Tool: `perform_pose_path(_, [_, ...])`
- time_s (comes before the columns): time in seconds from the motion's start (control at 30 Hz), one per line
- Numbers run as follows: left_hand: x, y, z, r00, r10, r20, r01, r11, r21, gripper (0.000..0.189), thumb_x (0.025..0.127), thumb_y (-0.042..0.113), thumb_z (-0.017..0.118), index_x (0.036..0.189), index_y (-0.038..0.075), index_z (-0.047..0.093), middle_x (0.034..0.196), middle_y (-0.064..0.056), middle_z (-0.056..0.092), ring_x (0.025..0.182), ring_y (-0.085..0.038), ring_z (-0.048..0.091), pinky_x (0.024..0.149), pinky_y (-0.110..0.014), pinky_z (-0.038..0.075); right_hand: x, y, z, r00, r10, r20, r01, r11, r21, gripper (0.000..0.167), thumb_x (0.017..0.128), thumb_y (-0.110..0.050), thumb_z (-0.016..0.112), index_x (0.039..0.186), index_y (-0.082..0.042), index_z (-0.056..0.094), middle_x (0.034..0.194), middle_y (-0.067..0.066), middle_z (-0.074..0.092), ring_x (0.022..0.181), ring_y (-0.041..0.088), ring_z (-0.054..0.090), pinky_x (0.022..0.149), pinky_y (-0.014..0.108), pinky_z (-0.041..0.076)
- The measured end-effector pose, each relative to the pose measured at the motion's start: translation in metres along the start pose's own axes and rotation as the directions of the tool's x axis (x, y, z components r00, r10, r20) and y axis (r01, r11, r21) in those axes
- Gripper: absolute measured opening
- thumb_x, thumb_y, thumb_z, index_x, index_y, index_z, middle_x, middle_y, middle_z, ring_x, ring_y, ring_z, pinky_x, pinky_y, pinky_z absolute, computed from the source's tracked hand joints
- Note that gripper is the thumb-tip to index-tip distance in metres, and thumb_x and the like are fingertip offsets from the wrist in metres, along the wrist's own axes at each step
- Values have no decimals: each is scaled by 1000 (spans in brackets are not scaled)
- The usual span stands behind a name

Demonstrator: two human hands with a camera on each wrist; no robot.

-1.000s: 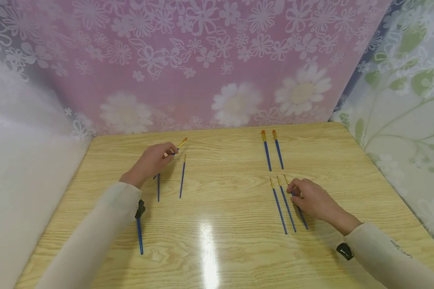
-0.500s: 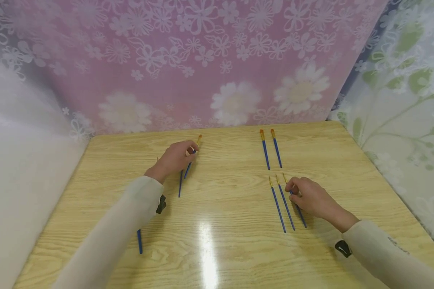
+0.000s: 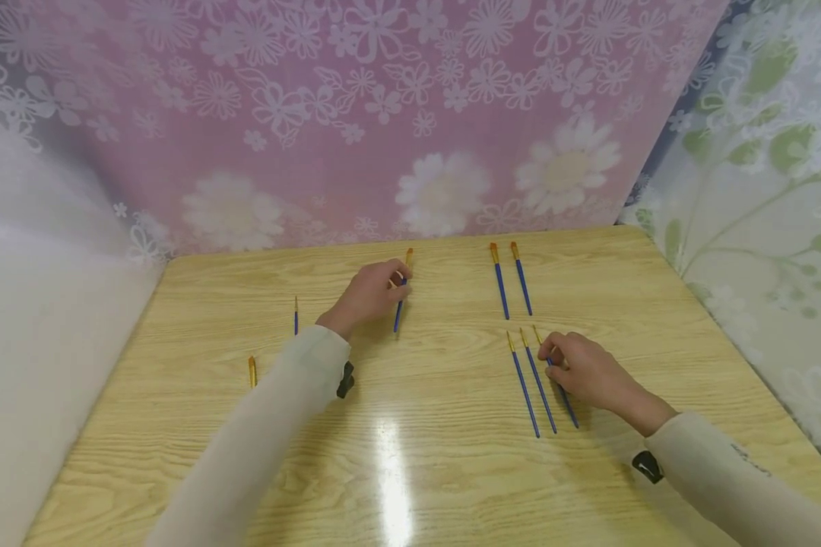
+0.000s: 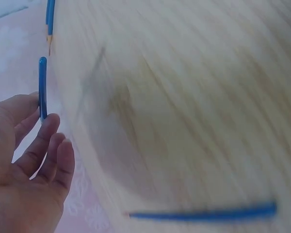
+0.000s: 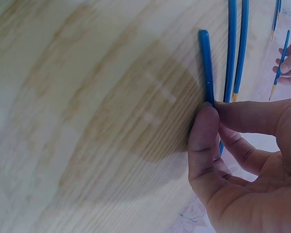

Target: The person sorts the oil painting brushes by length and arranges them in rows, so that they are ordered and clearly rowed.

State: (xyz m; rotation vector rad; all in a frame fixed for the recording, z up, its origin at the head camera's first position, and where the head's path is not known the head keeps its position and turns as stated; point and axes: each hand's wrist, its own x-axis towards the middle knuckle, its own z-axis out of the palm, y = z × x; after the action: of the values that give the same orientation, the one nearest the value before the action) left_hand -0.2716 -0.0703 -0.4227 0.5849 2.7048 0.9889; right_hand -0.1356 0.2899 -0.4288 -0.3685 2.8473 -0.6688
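1. Here comes the left hand (image 3: 369,294), well to the right of its spot a second ago and carrying its brush (image 3: 398,314) along; the right hand (image 3: 583,374) sits almost exactly where it was.
2. That left hand pinches its brush between thumb and fingers – blue handle end towards the person, orange bristles up near the table's far edge. In the left wrist view the handle's shadow falls apart from it on the wood.
3. The right hand has a grip too: thumb and fingertip close on a slim brush (image 3: 568,408), the rightmost of a slanting row of three.
4. Just beside it, side by side and apart, lie two more slim brushes (image 3: 525,391) (image 3: 542,390) with gold ferrules.
5. Beyond that row, a pair of broader brushes (image 3: 501,291) (image 3: 523,286) points orange bristles at the pink flowered cloth (image 3: 315,182).
6. Over on the left, a thin brush (image 3: 296,315) and an orange-tipped one (image 3: 252,371) poke out past the left sleeve (image 3: 246,444) – their lower ends hidden.
7. All this plays out on a wood-grained table (image 3: 465,471), a bright glare streaking its near half.
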Motion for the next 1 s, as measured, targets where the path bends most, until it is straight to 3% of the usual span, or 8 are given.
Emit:
perform_pose_path(0.33, [21, 19, 28, 999, -2, -47, -1, 999, -53, 37, 113, 23, 63, 147, 10, 65, 134, -12, 72, 129, -32, 63, 98, -46, 57, 0, -1, 1, 1000, -3, -2, 3, 1000, -5, 12, 100, -2, 72, 112, -2, 69, 102, 16, 70, 90, 27, 66, 72, 43, 54])
perform_pose_path(0.7, [43, 47, 58, 999, -8, -54, 6, 1000, -29, 40, 112, 28, 65, 150, 14, 64, 137, -8, 71, 139, -30, 57, 109, -44, 55, -1, 0, 1, 1000, 3, 4, -3, 1000, -12, 12, 103, -4, 71, 115, -2, 69, 106, 18, 69, 92, 29, 67, 70, 41, 54])
perform_pose_path(1.0, [54, 63, 83, 996, -26, -89, 26, 1000, -6, 40, 111, 27, 67, 150, 17, 65, 135, -5, 71, 133, -28, 58, 110, -42, 53, 0, 1, 2, 1000, 5, 3, -5, 1000, -11, 13, 103, -3, 71, 115, -2, 69, 106, 18, 69, 91, 28, 67, 70, 40, 54])
